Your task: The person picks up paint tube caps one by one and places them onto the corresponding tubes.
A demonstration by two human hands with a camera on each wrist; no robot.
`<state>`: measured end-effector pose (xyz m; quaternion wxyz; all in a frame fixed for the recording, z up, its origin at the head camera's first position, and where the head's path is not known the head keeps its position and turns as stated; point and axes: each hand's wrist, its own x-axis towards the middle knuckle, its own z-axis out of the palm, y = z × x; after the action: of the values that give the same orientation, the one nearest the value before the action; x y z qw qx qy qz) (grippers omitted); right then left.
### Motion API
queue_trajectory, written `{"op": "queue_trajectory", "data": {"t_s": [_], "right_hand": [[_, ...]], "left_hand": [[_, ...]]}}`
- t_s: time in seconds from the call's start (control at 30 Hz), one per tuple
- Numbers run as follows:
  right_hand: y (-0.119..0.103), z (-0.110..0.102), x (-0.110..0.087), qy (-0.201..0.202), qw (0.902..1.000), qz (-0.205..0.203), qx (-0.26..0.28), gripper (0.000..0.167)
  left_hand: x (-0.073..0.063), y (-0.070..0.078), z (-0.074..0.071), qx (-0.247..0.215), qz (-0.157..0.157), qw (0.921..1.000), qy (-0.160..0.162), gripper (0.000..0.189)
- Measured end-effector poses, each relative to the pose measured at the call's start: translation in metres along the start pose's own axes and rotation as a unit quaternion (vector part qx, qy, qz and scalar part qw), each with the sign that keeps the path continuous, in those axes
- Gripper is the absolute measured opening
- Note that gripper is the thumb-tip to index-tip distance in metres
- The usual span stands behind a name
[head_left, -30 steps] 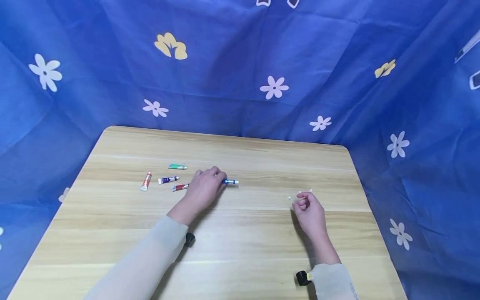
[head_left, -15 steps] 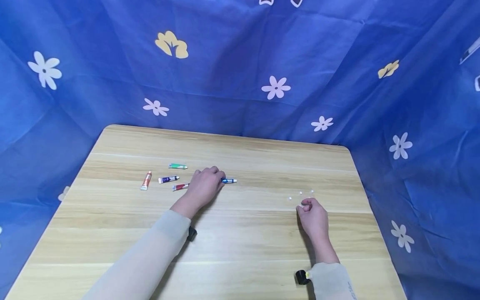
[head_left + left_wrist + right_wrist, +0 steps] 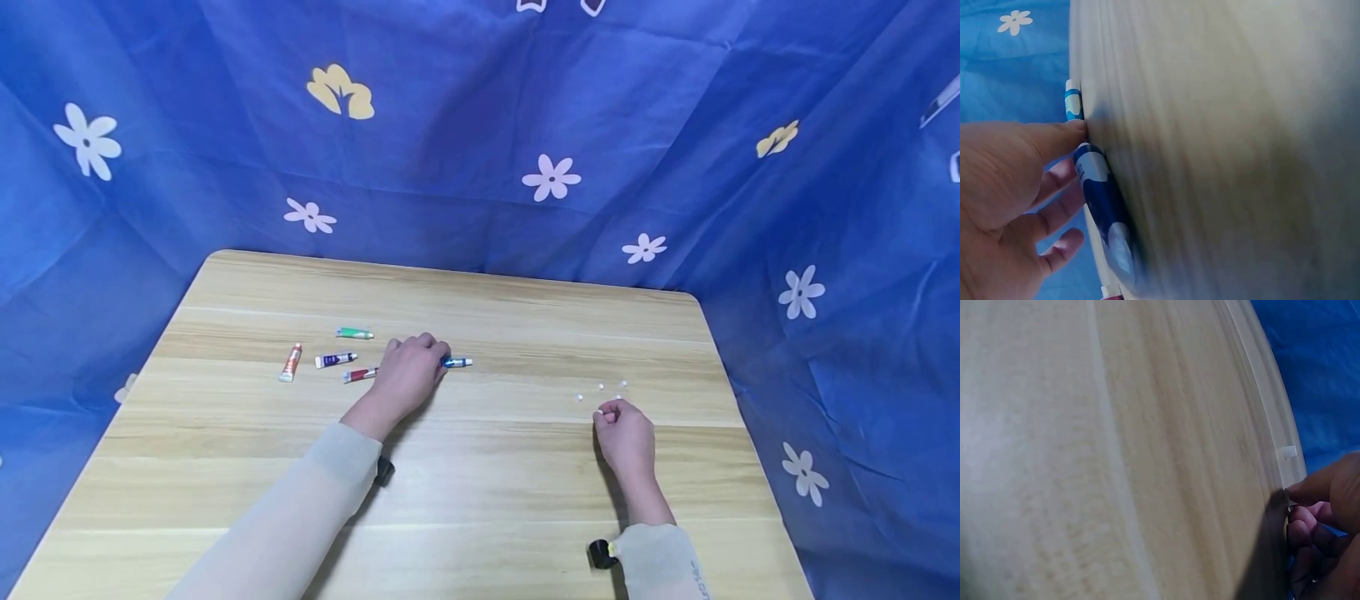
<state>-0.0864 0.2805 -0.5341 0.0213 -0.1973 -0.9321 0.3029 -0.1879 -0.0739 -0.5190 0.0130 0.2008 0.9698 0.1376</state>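
My left hand (image 3: 408,375) lies low over the middle of the table, its thumb and finger pinching a light blue paint tube (image 3: 458,362) with a white cap. In the left wrist view a dark blue paint tube (image 3: 1105,209) lies close beside that hand's fingers; the hand hides it from the head view. At the right, my right hand (image 3: 628,437) pinches a tiny white piece, perhaps a cap (image 3: 600,412), between thumb and finger close to the tabletop. Several similar small white pieces (image 3: 580,397) are scattered just beyond its fingertips; one white piece (image 3: 1290,452) shows in the right wrist view.
Left of my left hand lie a red tube (image 3: 361,375), a purple tube (image 3: 336,360), a green tube (image 3: 354,332) and an orange tube (image 3: 291,363). The wooden table (image 3: 480,533) is bordered by a blue flowered cloth (image 3: 450,167).
My right hand has drawn back slightly from the scattered white pieces, uncovering more of them. The light blue tube and my left hand have shifted only slightly.
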Motion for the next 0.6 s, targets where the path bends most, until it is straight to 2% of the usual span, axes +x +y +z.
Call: {"op": "queue_trajectory", "data": {"t_s": [0.13,0.33,0.47,0.6], "right_hand": [[-0.001,0.001,-0.001,0.013,0.9999,0.006,0.009,0.011],[-0.001,0.001,-0.001,0.031,0.9979,0.013,0.055,0.012],[-0.004,0.000,-0.001,0.041,0.9953,0.018,0.085,0.012],[-0.008,-0.001,-0.001,0.048,0.9936,0.020,0.100,0.014]], "left_hand": [[-0.002,0.002,-0.004,0.001,-0.008,1.0000,-0.003,0.034],[-0.008,0.000,-0.008,-0.008,-0.016,0.9998,0.004,0.040],[-0.017,-0.004,-0.014,-0.026,-0.029,0.9992,0.007,0.040],[-0.027,-0.009,-0.020,-0.026,-0.047,0.9985,0.013,0.036]]}}
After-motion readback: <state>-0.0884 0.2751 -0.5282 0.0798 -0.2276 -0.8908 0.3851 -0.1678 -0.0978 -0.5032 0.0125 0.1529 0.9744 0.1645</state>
